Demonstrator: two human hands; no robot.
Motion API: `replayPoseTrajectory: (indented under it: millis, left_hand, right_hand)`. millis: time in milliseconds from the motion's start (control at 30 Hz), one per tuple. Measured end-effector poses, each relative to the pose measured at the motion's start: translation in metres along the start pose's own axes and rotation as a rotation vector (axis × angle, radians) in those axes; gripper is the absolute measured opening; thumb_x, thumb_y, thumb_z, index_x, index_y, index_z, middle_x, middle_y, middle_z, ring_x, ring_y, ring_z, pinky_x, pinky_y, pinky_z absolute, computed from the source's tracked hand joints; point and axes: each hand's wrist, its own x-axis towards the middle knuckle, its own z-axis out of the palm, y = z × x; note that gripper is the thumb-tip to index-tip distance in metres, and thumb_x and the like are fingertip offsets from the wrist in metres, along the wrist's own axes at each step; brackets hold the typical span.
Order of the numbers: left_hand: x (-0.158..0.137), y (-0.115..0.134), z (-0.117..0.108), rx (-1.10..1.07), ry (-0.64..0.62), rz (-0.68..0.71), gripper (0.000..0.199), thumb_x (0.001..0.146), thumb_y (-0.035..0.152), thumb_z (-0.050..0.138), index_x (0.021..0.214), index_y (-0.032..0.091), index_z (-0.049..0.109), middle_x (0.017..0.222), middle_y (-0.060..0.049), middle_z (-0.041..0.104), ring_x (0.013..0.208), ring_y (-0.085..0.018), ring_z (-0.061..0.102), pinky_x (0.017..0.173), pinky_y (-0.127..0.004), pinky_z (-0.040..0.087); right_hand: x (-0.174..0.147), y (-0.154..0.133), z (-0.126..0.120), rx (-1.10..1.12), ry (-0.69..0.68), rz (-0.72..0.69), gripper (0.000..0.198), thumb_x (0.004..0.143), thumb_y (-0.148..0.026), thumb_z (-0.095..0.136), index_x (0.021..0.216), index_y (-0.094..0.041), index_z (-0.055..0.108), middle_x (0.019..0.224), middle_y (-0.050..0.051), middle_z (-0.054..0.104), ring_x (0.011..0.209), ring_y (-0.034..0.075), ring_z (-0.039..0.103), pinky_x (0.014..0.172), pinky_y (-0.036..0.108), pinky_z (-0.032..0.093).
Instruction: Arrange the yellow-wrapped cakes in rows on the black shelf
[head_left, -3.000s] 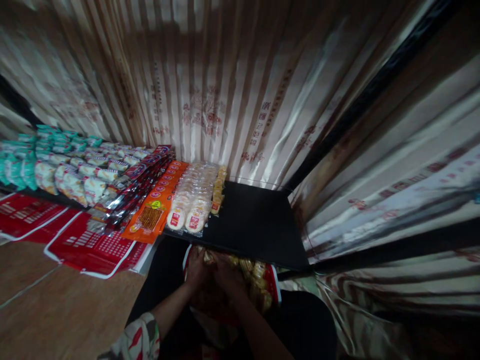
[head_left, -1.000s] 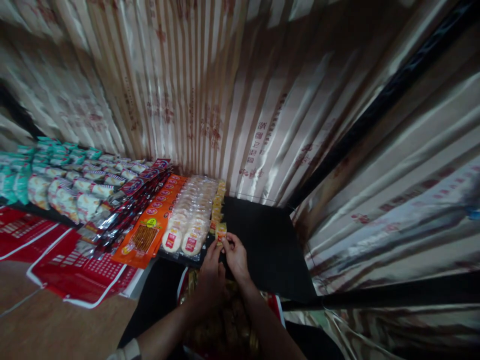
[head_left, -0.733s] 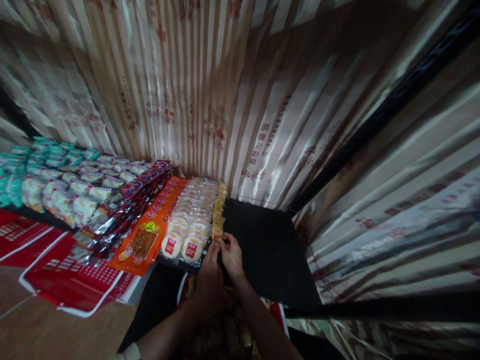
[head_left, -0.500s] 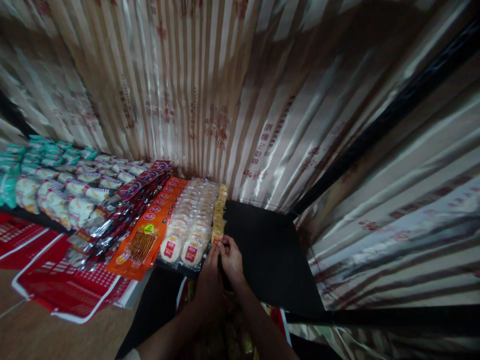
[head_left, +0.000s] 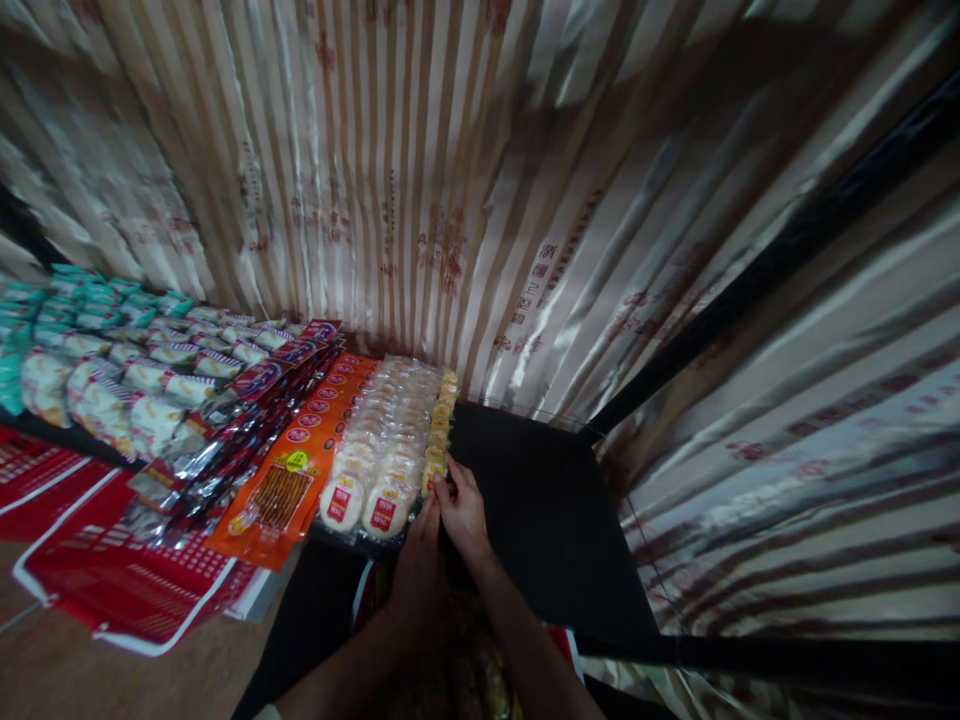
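Observation:
A narrow row of small yellow snack packets (head_left: 439, 428) runs front to back on the black shelf. At its front end, my right hand (head_left: 463, 510) has its fingers closed on the right side of the nearest yellow packet. My left hand (head_left: 421, 540) meets the same packet from below and left, its fingers pressed together at the lower edge. Both hands partly hide that packet. Just left of it lie two rows of clear-wrapped round white crackers (head_left: 384, 508) with red labels.
Further left are an orange snack bag (head_left: 279, 490), dark shiny bags (head_left: 225, 430), white packets (head_left: 154, 425) and teal packets (head_left: 79, 300). Red baskets (head_left: 135, 570) stand below. Black shelf surface (head_left: 536, 500) extends right. Another container (head_left: 564, 640) with gold packets sits under my forearms. Striped sheeting (head_left: 390, 200) hangs behind.
My right hand has shifted slightly up along the yellow packet's right side. The left hand stays at its lower edge, and the view has moved a little.

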Motion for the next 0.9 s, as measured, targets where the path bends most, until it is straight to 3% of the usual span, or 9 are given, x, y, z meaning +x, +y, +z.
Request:
replayPoseTrajectory:
  millis: [133, 300, 567, 900]
  left_hand:
    - [0.001, 0.001, 0.0, 0.038, -0.015, -0.01, 0.051, 0.084, 0.011, 0.026, 0.134, 0.005, 0.035, 0.143, -0.019, 0.033, 0.134, -0.023, 0.03, 0.109, -0.046, 0.032]
    - [0.001, -0.002, -0.001, 0.078, -0.012, 0.035, 0.054, 0.083, 0.013, 0.031, 0.136, 0.007, 0.032, 0.141, -0.02, 0.038, 0.133, -0.024, 0.032, 0.107, -0.047, 0.033]
    - [-0.001, -0.006, 0.003, 0.137, 0.043, 0.048, 0.057, 0.083, 0.015, 0.035, 0.139, 0.008, 0.026, 0.141, -0.019, 0.038, 0.133, -0.025, 0.031, 0.107, -0.047, 0.033]
    - [0.001, -0.004, -0.002, 0.162, 0.056, 0.118, 0.048, 0.085, 0.01, 0.028, 0.133, 0.008, 0.033, 0.137, -0.018, 0.042, 0.131, -0.022, 0.034, 0.106, -0.046, 0.034]
  right_hand:
    - [0.002, 0.001, -0.004, 0.017, -0.011, 0.004, 0.041, 0.084, -0.036, 0.047, 0.119, -0.019, 0.058, 0.113, 0.011, 0.057, 0.096, 0.018, 0.059, 0.082, 0.029, 0.051]
    - [0.001, -0.001, 0.003, 0.015, 0.036, 0.022, 0.039, 0.084, -0.036, 0.045, 0.115, -0.018, 0.061, 0.106, 0.011, 0.058, 0.097, 0.019, 0.057, 0.085, 0.031, 0.049]
    - [-0.006, -0.009, 0.005, -0.053, 0.033, 0.091, 0.041, 0.081, -0.035, 0.046, 0.117, -0.018, 0.058, 0.1, 0.008, 0.058, 0.072, 0.014, 0.059, 0.072, 0.027, 0.05]
    - [-0.016, -0.003, 0.006, 0.089, 0.039, 0.172, 0.05, 0.079, -0.038, 0.051, 0.125, -0.017, 0.05, 0.103, 0.009, 0.055, 0.07, 0.013, 0.059, 0.066, 0.026, 0.052]
